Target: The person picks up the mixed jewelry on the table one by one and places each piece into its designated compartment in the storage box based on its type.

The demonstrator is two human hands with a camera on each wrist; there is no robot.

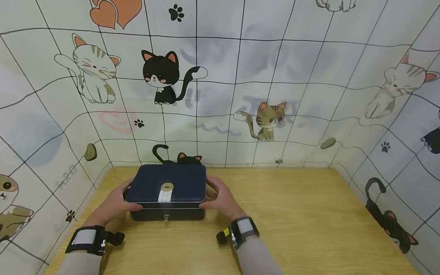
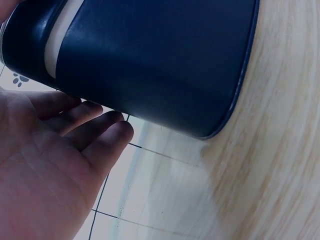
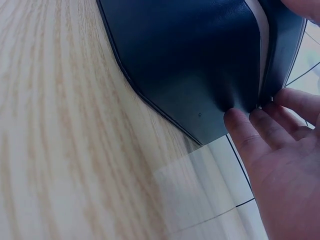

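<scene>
A dark blue lidded box (image 1: pixel 185 181) sits at the back left of the wooden table, near the wall. Its lid carries a gold oval emblem (image 1: pixel 167 186) and a short white striped band; a small metal clasp (image 1: pixel 166 218) shows at the front. My left hand (image 1: pixel 115 205) grips the left side, thumb along the front edge and fingers against the side wall. On the opposite side my right hand (image 1: pixel 221 197) holds the box the same way. In both wrist views, fingertips (image 3: pixel 235 117) press at the box's side, next to the pale seam between lid and base.
The pale wooden table (image 1: pixel 295 220) stretches to the right and front of the box. Behind and on both sides, a white grid-patterned cloth (image 1: pixel 223 62) with printed cats hangs down to the table's edges. Each wrist wears a strapped camera (image 1: pixel 115 238).
</scene>
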